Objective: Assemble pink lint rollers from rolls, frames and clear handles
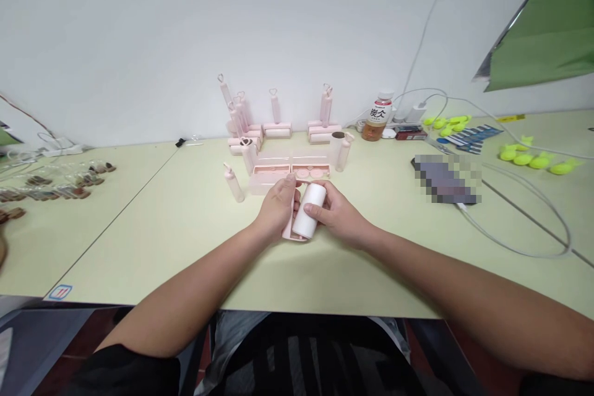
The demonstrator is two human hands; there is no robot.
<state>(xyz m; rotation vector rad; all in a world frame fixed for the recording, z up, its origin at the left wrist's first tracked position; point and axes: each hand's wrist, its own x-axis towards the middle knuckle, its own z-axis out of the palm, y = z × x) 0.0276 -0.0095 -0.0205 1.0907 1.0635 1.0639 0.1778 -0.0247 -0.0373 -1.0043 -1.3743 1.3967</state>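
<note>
Near the middle of the table, my left hand (pixel 279 205) is closed on a pink case (pixel 288 232), holding it tilted and upright. My right hand (pixel 338 213) grips a white cylinder (pixel 309 211), thumb across its front, against the case's right side. The cylinder hides part of the case's inside. Just beyond my hands lie open pink cases (pixel 310 171) and a clear pinkish tray. A pink tube with a loop (pixel 233 183) stands to the left, and another pink tube (pixel 343 153) stands to the right beside a clear cup-like cylinder.
Along the wall are pink boxes (pixel 277 130) with several looped tubes, and a labelled bottle (pixel 377 116). A blurred phone (pixel 443 180) with a white cable (pixel 524 253) lies right, near yellow-green items (pixel 539 161). Small bagged brown items (pixel 78 191) are at the left.
</note>
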